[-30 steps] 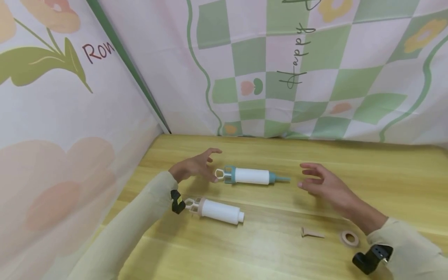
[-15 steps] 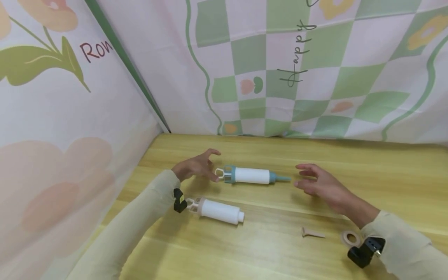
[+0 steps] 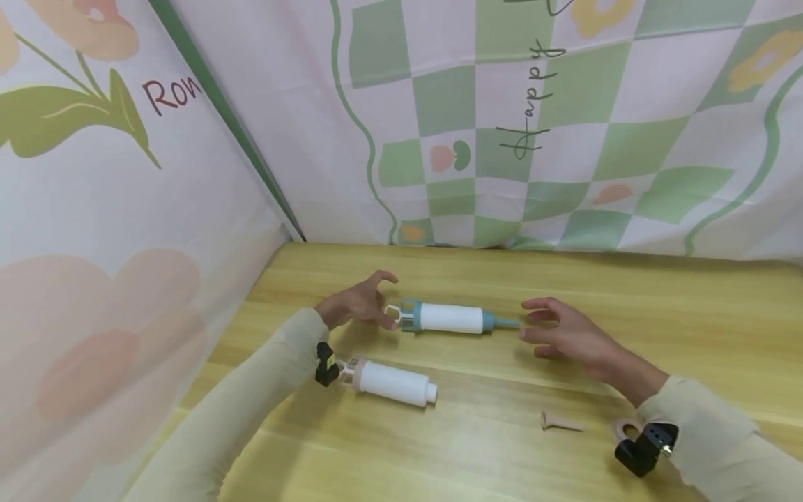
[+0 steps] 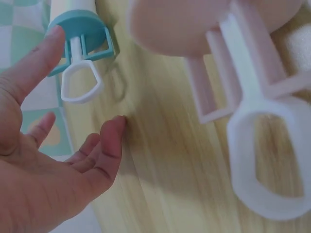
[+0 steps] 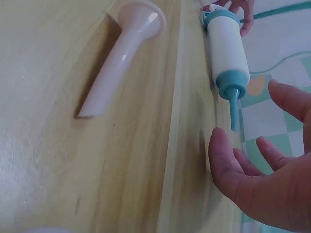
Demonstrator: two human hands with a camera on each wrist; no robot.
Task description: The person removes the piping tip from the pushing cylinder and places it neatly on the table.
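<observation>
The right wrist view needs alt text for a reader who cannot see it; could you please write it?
The person's right grip, holding nothing, is near the teal nozzle of a white tube on a wooden table. The left grip is at the tube's far end; a pale pink funnel-shaped piece lies at upper left.

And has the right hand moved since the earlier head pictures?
Yes, the right hand has moved left in the head view, closer to the resting teal nozzle.
</observation>
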